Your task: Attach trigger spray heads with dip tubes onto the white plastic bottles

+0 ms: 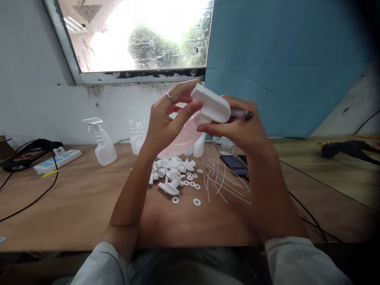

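- Pale sleeves [102, 263] came up from the low edge, and two bare arms [127, 198] reached out over the brown table [83, 213].
- Both hands were up in the air, above the table and in front of the wall [32, 79].
- The left hand [168, 122] was gripping one end of a smooth white piece [213, 105], with the thumb on its near side. A shiny ring [170, 98] was on one finger.
- The right hand [245, 126] was gripping the other, round end of it, and also held a thin, see-through stick [242, 114] with a dark tip.
- The white piece was tilted, and it hid part of the fingers.
- Under the hands, a messy heap of white spray tops [170, 176] lay on the table.
- Little flat white rings [196, 202] lay just beside the heap, and two of them sat nearer the person.
- Many thin, bendy white tubes [221, 182] lay crossed over each other to the right of the rings.
- Two dark phones [234, 165] lay close to the tubes, partly behind the right arm.
- Behind the hands were a pink thing [179, 142] and some white bottles [136, 137].
- A white spray bottle [106, 148] stood up on the left, near the wall.
- Farther left lay a power strip [57, 160] and black wires [56, 178].
- A bright window [148, 39] and a blue sheet [276, 67] were at the back.
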`<state>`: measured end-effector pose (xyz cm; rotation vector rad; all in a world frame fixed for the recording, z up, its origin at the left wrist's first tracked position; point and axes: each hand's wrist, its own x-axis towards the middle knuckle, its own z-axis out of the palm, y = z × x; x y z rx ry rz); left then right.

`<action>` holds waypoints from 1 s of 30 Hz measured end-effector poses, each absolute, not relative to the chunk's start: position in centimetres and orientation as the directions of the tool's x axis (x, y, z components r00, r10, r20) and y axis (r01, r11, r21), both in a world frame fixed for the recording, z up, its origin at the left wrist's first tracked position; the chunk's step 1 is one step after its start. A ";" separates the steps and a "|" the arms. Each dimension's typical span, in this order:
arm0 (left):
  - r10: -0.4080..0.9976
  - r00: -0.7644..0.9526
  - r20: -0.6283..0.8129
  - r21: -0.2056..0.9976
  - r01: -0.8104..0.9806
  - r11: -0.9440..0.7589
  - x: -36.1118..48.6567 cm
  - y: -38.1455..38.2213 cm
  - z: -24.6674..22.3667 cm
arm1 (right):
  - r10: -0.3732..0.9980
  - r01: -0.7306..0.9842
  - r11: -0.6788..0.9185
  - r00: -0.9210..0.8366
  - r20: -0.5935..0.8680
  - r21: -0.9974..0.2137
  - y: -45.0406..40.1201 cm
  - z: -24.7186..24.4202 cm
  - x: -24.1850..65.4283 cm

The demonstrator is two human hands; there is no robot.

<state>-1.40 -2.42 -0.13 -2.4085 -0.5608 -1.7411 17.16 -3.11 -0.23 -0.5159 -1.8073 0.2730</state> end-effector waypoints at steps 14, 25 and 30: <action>0.287 0.417 0.862 -0.143 0.745 -0.652 -1.4 0.0 -0.9 | 0.429 -0.188 0.903 0.355 0.831 -0.386 -2.1 0.7 16.9; 0.395 0.605 0.691 -0.045 0.582 -0.812 -3.7 -0.4 0.0 | 0.328 -0.267 0.925 0.201 0.923 -0.271 -1.6 0.7 17.3; 0.394 0.773 0.496 0.251 0.307 -0.918 -6.0 -0.3 0.6 | 0.287 -0.342 0.900 -0.004 0.958 -0.271 -1.4 0.5 18.0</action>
